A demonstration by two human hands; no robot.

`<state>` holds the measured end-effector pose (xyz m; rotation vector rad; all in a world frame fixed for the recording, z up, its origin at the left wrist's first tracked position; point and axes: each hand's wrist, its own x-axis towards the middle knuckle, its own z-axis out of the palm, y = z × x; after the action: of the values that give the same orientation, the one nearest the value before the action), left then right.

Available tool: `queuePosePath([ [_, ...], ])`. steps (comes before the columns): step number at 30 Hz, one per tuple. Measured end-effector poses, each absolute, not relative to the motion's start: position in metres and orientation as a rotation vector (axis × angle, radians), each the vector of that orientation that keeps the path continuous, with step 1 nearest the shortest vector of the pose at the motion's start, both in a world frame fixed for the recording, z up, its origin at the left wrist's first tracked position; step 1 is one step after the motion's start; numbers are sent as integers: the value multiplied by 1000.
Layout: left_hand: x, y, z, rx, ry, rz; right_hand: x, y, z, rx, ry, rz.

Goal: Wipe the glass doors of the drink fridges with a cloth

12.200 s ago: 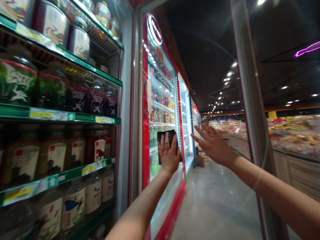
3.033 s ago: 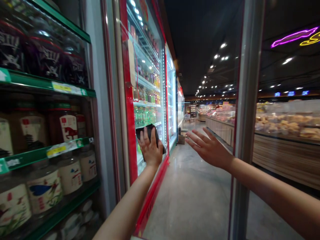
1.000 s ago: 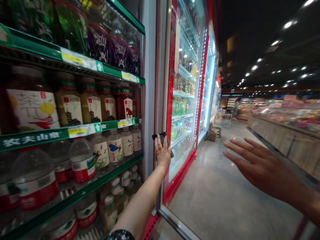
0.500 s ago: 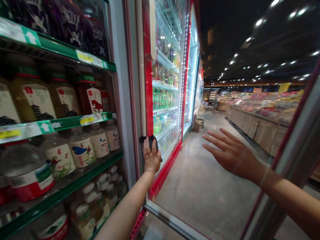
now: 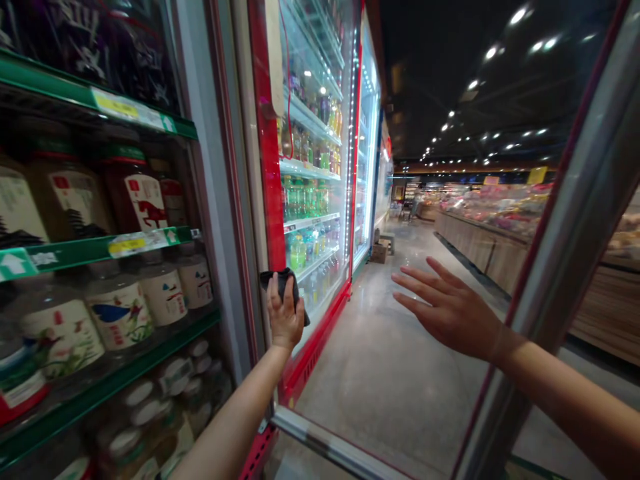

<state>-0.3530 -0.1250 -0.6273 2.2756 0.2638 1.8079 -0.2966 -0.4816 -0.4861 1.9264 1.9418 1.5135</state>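
My left hand (image 5: 286, 317) lies with its fingers over a black cloth (image 5: 285, 283), holding it against the glass of an open fridge door near the hinge side. My right hand (image 5: 445, 303) is spread out with its fingers apart and holds nothing. It lies close to the same glass pane; whether the palm touches it I cannot tell. The grey door frame (image 5: 555, 220) slants past my right forearm, and its bottom rail (image 5: 330, 443) runs below both hands.
To the left, fridge shelves (image 5: 125, 353) carry several labelled bottles (image 5: 120, 313). A red-framed cooler (image 5: 273, 167) stands behind the glass. Further along the aisle are cardboard boxes (image 5: 380, 252) on the floor and a long wooden display counter (image 5: 480, 247).
The view has turned slightly right, so shelves, cooler and hands sit further left. The left hand keeps the cloth at about the same spot on the glass; the right hand stays spread.
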Motion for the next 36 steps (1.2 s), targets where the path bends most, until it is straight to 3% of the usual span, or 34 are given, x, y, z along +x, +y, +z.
queuePosePath([
  [2,-353,-122,-621,2235,313,1782,-296,-484,-484,1942,1935,1516],
  [8,-324,-166,-529,2191,177,1934,-295,-494,-472,1945,1928,1577],
  [12,-334,-189,-567,2457,-225,1843,-291,-500,-477,1942,1919,1583],
  [16,-352,-154,-603,2604,-366,1663,-286,-508,-479,1912,1912,1587],
  [20,-338,-133,-548,2179,243,1872,-283,-518,-470,1937,1881,1588],
  [23,-322,-159,-518,2021,404,1907,-282,-523,-467,1958,1848,1590],
  [25,-321,-179,-530,2135,263,1932,-281,-526,-469,1961,1848,1585],
  [30,-341,-177,-589,2675,-600,1731,-276,-531,-478,1963,1878,1536],
  [33,-341,-170,-567,2688,-623,1677,-271,-534,-475,1961,1843,1561],
  [36,-327,-193,-522,2462,-329,1826,-267,-535,-469,1940,1806,1597],
])
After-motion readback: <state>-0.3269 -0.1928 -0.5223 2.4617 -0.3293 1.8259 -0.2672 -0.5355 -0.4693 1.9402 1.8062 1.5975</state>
